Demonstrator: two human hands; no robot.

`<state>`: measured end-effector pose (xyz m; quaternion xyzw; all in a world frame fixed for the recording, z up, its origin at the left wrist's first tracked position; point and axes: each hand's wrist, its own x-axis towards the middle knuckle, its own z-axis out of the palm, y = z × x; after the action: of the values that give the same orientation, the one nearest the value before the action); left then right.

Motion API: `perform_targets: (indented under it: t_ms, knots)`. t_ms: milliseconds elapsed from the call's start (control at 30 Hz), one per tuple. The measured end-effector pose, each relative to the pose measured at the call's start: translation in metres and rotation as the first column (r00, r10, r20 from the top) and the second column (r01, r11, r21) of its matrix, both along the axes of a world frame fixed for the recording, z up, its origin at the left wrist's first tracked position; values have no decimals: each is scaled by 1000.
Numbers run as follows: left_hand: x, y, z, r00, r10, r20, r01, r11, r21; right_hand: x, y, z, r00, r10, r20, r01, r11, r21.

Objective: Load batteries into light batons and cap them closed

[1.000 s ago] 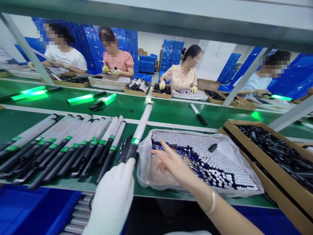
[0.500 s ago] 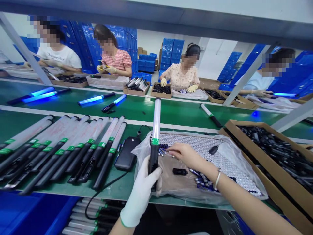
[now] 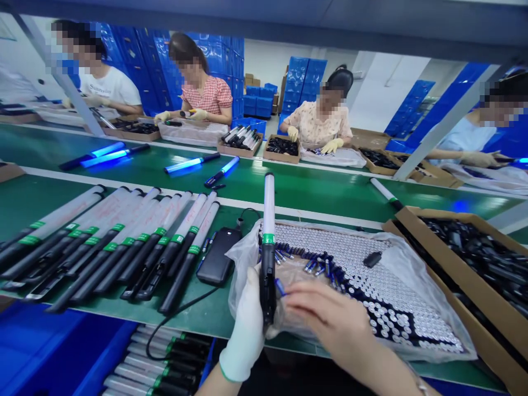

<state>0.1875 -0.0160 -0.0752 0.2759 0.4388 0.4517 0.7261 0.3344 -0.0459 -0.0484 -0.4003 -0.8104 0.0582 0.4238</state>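
The right hand (image 3: 334, 324) pinches a blue battery (image 3: 280, 287) beside the light stick (image 3: 268, 242), which the gloved left hand (image 3: 247, 330) grips upright over the near-left part of the battery tray (image 3: 416, 275). Fingertip-only pinching could drop the battery; a tilted handle could obstruct insertion.

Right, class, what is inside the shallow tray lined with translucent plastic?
Silver-topped cylindrical batteries standing upright, loose blue ones lying, and a small black plastic piece. The bare right hand hides whatever is beneath it.
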Motion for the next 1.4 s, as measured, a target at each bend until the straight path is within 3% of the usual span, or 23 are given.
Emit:
perform_targets:
  t_ms: [133, 300, 467, 600, 667, 733, 800, 967, 1100, 1300, 1400]
  knots:
    - [1, 1, -12, 996, 45, -79, -33, 989, 147, -19, -9, -15, 996, 88, -12, -89, 993, -75]
    - [-6, 1, -29, 960, 38, -277, 31, 970, 240, -29, 2, -15, 993, 22, -119, -34, 994, -106]
    - [-10, -6, -12, 956, -107, -274, 167, 964, 207, -28, 4, -6, 948, -218, -231, 113, 911, -396]
    - [-11, -8, 2, 950, -291, -114, 300, 952, 63, 16, 20, -9, 968, -241, -72, 179, 861, -477]
    - [-10, -7, 4, 941, -327, -88, 330, 944, 23, 45, 34, -15, 947, -263, 187, 319, 841, -436]
    - [-8, -6, 4, 936, -334, -110, 339, 940, 33, 67, 47, -24, 843, -216, 492, 415, 844, -340]
    - [-5, -6, 3, 933, -337, -129, 344, 938, 43, 77, 58, -34, 741, -159, 652, 430, 859, -279]
    - [0, -5, 1, 906, -330, -265, 360, 930, 70, 71, 68, -53, 670, -99, 736, 371, 903, -216]
    - [-1, -2, -1, 928, -276, -250, 312, 943, 116, 72, 66, -59, 650, -75, 757, 309, 935, -172]
    - [4, 2, -8, 956, -137, -257, 177, 975, 137, 78, 58, -69, 676, -79, 733, 264, 954, -141]
    - [4, 6, -13, 928, -85, -364, 167, 966, 200, 74, 56, -67, 709, -69, 701, 267, 947, -177]
